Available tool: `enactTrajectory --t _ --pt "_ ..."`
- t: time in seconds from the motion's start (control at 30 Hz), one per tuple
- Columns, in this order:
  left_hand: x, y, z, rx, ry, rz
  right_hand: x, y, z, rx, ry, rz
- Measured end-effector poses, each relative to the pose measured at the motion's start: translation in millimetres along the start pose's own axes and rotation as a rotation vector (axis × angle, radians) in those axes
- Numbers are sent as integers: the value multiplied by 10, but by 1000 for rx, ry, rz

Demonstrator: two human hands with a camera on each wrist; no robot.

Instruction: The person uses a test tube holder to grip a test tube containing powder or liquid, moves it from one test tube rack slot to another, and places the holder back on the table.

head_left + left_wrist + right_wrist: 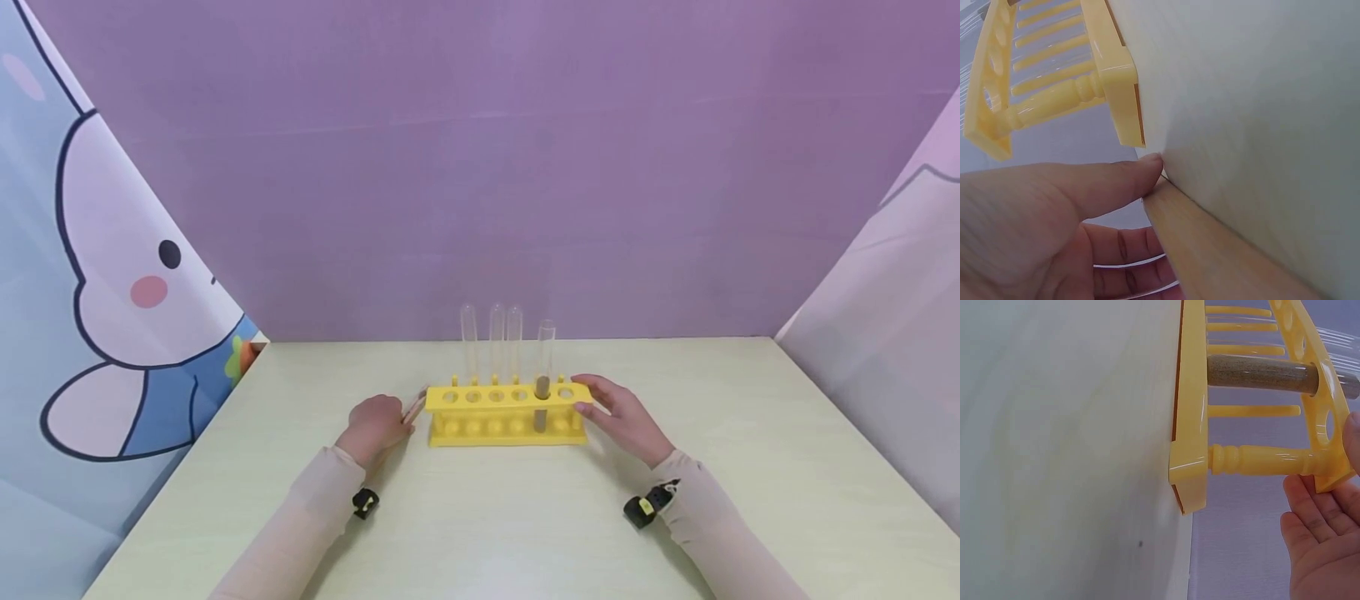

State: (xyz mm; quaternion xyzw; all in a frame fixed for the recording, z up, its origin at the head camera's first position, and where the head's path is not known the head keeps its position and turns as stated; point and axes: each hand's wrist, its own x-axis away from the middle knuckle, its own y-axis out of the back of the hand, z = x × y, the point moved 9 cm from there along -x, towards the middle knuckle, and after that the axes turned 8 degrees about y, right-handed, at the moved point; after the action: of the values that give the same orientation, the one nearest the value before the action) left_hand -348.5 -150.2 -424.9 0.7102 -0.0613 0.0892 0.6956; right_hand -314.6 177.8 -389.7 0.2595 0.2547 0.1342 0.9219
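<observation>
A yellow test tube rack (510, 444) stands on the table between both hands. In one of its right-hand holes sits a test tube (546, 346) with brown grainy matter in its lower part. Three clear test tubes (468, 333) stand bottom up on the rear pegs. My right hand (626, 421) holds the rack's right end, thumb in front and fingers behind. At the left end, my left hand (375, 423) grips a wooden test tube clamp (1210, 244), thumb against the wood and fingers curled behind. The clamp's far tip (417, 405) comes close to the rack; contact is unclear.
The pale table (510, 533) meets a purple backdrop (510, 167) just behind the tubes. A cartoon-printed cloth (97, 333) hangs on the left, a pale one (900, 333) on the right.
</observation>
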Motion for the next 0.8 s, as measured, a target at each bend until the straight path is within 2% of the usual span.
enactTrajectory --t 0.47,0.8 --pt "-14 52 54 33 -16 -53 -2 3 -6 1 6 -1" --pt "29 182 110 79 -78 -158 -1 0 -12 -4 -6 -5"
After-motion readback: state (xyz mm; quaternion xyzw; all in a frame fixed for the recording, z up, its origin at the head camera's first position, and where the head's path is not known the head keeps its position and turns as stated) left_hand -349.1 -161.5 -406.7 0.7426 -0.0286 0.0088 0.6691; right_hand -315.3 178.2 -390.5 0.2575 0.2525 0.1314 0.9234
